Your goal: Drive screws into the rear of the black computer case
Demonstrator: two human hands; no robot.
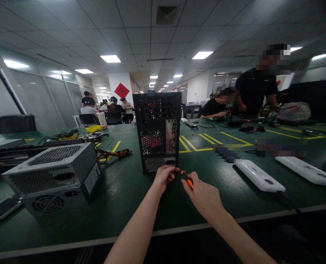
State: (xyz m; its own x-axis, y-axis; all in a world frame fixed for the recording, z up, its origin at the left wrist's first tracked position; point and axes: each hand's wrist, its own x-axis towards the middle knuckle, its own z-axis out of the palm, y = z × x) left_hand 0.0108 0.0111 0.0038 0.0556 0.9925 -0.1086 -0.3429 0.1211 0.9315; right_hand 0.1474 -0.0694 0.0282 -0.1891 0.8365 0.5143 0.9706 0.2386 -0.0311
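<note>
A black computer case [159, 126] stands upright on the green table, its rear panel turned toward me. Near the bottom of that panel sits a power supply [154, 163] with a socket at its right. My left hand [165, 176] is at the lower right of the panel, its fingers drawn together close to the edge. Whatever they hold, if anything, is too small to make out. My right hand [204, 192] is closed around an orange and black screwdriver [189, 181], whose tip end points toward my left fingertips and the case's lower right corner.
Two stacked grey power supplies [55, 176] stand to the left, with bundled cables [116, 153] behind them. On the right lie white power strips [258, 176]. Yellow tape lines [197, 148] mark the table. A standing person [253, 88] and a seated one work across it.
</note>
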